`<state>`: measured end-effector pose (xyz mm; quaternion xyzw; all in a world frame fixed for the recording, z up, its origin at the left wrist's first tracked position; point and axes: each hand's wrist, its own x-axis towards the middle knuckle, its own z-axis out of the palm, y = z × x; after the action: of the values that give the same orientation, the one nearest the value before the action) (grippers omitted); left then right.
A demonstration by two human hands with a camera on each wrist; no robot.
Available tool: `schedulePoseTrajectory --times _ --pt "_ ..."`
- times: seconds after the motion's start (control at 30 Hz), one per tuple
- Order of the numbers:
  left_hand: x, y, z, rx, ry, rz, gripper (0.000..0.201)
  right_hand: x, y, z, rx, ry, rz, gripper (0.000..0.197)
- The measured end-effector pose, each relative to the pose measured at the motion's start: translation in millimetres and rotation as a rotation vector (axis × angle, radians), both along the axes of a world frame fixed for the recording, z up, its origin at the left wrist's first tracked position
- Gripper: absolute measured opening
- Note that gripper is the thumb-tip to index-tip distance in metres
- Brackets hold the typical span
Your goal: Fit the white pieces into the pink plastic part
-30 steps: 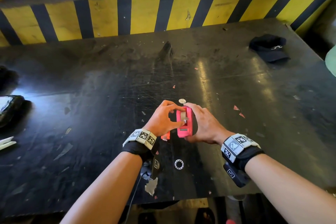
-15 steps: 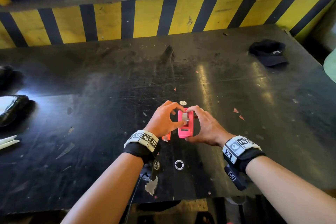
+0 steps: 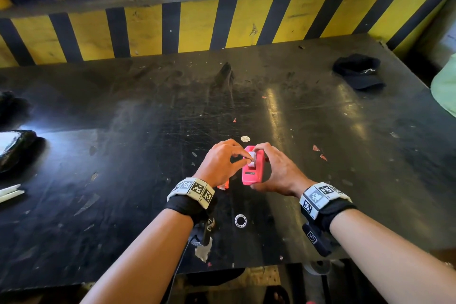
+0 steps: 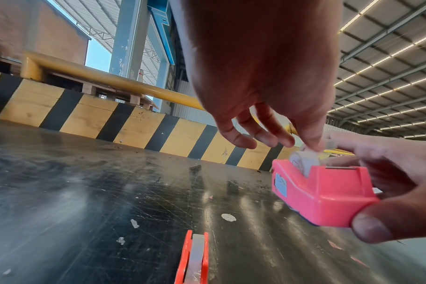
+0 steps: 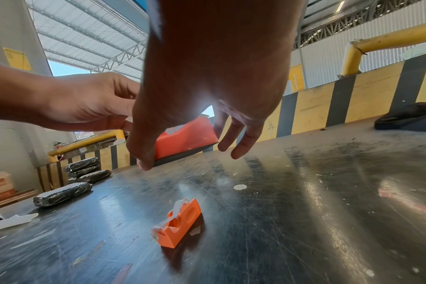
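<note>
My right hand (image 3: pixel 278 175) grips the pink dispenser (image 3: pixel 253 168) above the tabletop (image 3: pixel 345 155) near its front edge; my left hand (image 3: pixel 219 163) pinches its tape roll (image 3: pixel 252 157).

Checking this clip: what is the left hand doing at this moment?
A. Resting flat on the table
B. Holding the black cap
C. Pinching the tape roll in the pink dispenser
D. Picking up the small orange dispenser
C: the left hand has its fingertips pinched on the tape roll seated in the pink dispenser, which the right hand holds just above the table.
</note>
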<state>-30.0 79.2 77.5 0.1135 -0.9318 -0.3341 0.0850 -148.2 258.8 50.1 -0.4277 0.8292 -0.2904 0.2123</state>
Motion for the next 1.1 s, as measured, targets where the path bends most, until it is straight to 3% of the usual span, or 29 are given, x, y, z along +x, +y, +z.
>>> schedulePoseTrajectory --times 0.4,0.8,1.1 --pt "19 9 -4 -0.006 -0.030 -0.055 0.010 -5 3 -1 0.012 0.024 0.002 0.094" --pt "35 18 -13 -0.194 -0.091 -0.087 0.023 -8 -1 -2 -0.063 -0.005 0.005 0.092" --pt "33 11 -12 -0.048 -0.102 -0.047 0.019 -15 0 -11 -0.023 -0.034 0.015 0.096"
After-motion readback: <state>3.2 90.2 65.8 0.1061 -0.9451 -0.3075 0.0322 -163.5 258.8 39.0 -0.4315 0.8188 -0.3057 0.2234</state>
